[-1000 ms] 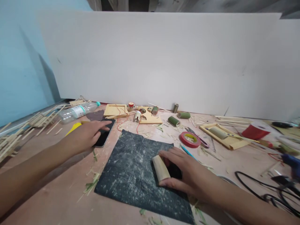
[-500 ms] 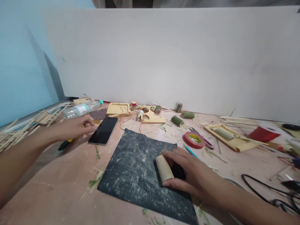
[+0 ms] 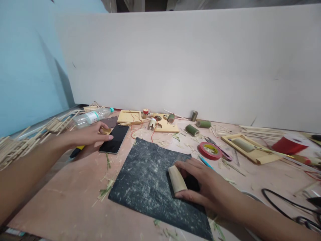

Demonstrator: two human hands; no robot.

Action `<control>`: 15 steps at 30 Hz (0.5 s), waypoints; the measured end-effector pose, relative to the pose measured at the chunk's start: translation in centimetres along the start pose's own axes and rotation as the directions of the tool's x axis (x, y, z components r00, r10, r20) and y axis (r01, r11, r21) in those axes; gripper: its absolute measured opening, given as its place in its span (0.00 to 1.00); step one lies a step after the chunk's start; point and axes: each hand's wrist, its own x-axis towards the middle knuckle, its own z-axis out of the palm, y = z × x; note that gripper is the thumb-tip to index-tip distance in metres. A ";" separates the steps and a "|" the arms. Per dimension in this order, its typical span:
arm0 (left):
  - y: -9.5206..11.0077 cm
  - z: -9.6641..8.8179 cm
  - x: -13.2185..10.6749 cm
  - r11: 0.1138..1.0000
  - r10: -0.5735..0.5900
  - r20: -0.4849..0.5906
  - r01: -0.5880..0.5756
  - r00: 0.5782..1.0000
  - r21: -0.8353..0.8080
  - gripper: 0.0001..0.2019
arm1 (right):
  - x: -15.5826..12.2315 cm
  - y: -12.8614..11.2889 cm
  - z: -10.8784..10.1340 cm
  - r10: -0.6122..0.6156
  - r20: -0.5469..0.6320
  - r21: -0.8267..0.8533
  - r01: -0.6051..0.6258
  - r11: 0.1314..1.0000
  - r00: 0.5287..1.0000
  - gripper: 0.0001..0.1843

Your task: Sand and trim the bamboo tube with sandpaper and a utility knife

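On a dark, dusty sheet of sandpaper (image 3: 140, 180) lies a pale, peeled bamboo piece (image 3: 177, 180). My right hand (image 3: 200, 180) grips it from the right, thumb at the near end and fingers at the far end. At the left, my left hand (image 3: 94, 134) has its fingers curled around a small flat tan piece (image 3: 106, 131), thumb over the corner of a black phone (image 3: 115, 139). How firmly it grips is partly hidden. A yellow-and-black tool (image 3: 76, 151) lies under the left wrist.
A plastic bottle (image 3: 92, 117) and bundled sticks (image 3: 57, 125) lie left. Behind are green bamboo pieces (image 3: 192, 130) and a cut-out wooden board (image 3: 169, 126). Red tape (image 3: 210, 150), a blue pen (image 3: 206, 162), a wooden frame (image 3: 260, 157) and black cable (image 3: 278, 202) lie right.
My left hand has moved slightly right, its fingers now around the tan piece beside the phone. My right hand keeps its grip on the bamboo piece. The view has shifted a little.
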 end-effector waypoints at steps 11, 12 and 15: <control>1.2 -0.6 1.7 0.986 0.000 0.038 -0.006 0.999 0.167 0.40 | -0.1 0.3 0.2 -0.014 -0.026 0.007 0.015 1.000 1.000 0.30; 1.3 -1.1 1.9 0.983 0.001 0.065 -0.013 0.998 0.183 0.37 | -0.1 0.3 0.3 -0.016 -0.028 0.009 0.017 1.000 0.999 0.30; 1.5 -2.7 2.5 0.969 0.028 0.148 -0.063 0.989 0.237 0.29 | 0.0 0.2 0.2 -0.008 -0.021 0.004 0.008 1.000 1.000 0.31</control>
